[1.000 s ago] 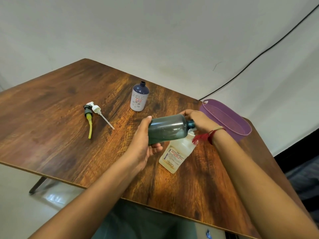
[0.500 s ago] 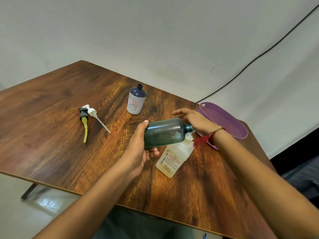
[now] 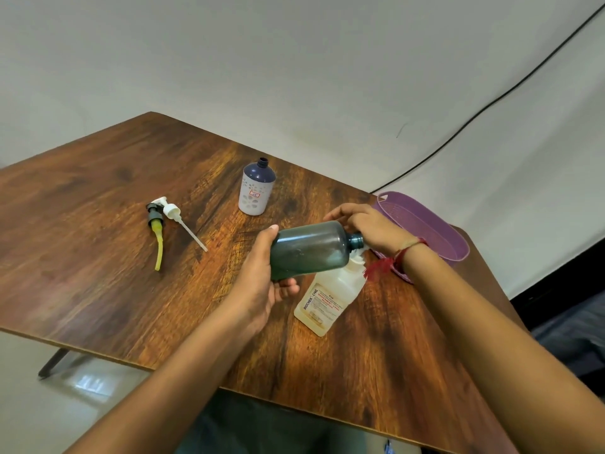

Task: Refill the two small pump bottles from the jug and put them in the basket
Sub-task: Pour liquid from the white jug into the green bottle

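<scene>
Still keeping the teal bottle (image 3: pixel 311 249) tipped on its side in the left hand (image 3: pixel 262 280), fingers and thumb wrapping its base, just above the jug (image 3: pixel 327 299), much as half a second ago. Holding the right hand (image 3: pixel 376 231) behind the bottle's open neck, over the jug's top, fingers now bending slightly more than before, yet lying loose and clasping nothing visible.

Covering the jug's cap and shoulder with the bottle's neck and a red wrist thread (image 3: pixel 381 267); screening the right palm too, so leaving any touch on the jug impossible to tell.

Leaving the jug standing on the counter (image 3: pixel 98 257), label toward the camera. Leaving the second small bottle (image 3: pixel 257 191), white with a dark top and no pump, upright well beyond the jug to its left. Leaving the black pump (image 3: pixel 155 224) with its yellow tube and the white pump (image 3: pixel 176 217) lying side by side farther left of the jug. Keeping the purple basket (image 3: pixel 435 231) just right of the jug, its near end cut off by the right wrist.
</scene>
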